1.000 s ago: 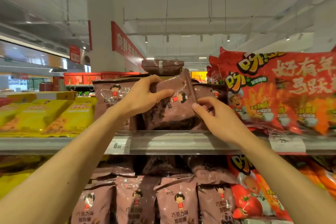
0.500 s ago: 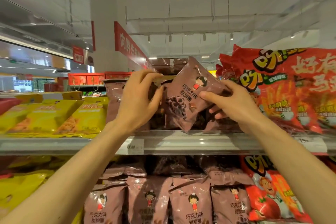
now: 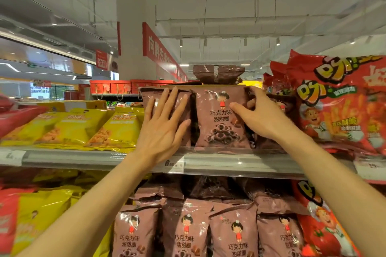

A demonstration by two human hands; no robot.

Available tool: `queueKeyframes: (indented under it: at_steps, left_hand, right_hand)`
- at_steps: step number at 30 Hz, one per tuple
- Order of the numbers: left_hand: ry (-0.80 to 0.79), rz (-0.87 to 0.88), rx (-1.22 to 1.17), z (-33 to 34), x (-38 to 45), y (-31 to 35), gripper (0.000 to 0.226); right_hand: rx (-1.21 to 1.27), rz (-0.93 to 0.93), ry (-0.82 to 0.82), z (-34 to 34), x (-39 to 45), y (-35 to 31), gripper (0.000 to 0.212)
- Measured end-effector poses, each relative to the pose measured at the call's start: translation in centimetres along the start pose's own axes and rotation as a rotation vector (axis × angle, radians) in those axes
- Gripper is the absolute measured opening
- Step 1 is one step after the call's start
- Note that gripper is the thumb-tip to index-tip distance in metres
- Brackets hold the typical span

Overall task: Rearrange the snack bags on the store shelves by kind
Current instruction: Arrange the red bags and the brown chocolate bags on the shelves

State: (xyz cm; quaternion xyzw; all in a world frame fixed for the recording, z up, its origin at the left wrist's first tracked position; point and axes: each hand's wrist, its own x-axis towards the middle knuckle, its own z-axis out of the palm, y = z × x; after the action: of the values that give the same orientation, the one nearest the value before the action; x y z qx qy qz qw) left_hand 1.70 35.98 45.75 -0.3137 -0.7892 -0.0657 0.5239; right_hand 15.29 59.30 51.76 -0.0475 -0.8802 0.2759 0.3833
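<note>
A brown chocolate-ring snack bag (image 3: 217,119) stands upright at the front of the top shelf (image 3: 87,157), its printed face toward me. My right hand (image 3: 261,117) grips its right edge, thumb across the front and fingers behind the top corner. My left hand (image 3: 165,125) lies flat, fingers straight, against the brown bag (image 3: 150,96) just left of it. Another brown bag (image 3: 219,74) lies on top of the row behind.
Yellow snack bags (image 3: 87,129) lie to the left on the same shelf; big red bags (image 3: 334,106) stand to the right. The shelf below holds a row of several brown bags (image 3: 188,231), with yellow and red ones beside them. Price tags (image 3: 174,164) line the shelf rail.
The brown bag was tilted in my right hand; it now stands upright at the shelf front. My left hand has flattened against the neighbouring bag.
</note>
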Motion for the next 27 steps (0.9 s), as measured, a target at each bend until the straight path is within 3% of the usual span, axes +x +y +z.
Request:
queueKeyframes:
  at_steps: [4, 7, 11, 27]
  left_hand:
    - [0.034, -0.021, -0.046, -0.5, -0.4, -0.9, 0.060]
    - [0.044, -0.054, -0.039, -0.2, -0.6, -0.9, 0.059]
    - [0.041, -0.050, -0.040, 0.2, -0.5, -0.9, 0.060]
    - [0.023, -0.086, -0.046, 0.5, -0.4, -0.6, 0.061]
  right_hand:
    - [-0.374, -0.299, 0.283, 1.9, -1.8, -0.9, 0.077]
    - [-0.526, -0.523, 0.233, 4.8, -1.7, -1.2, 0.069]
    - [-0.675, -0.504, 0.180, 7.5, -1.0, -0.3, 0.067]
    - [-0.667, -0.464, 0.217, 9.7, -1.3, -1.3, 0.067]
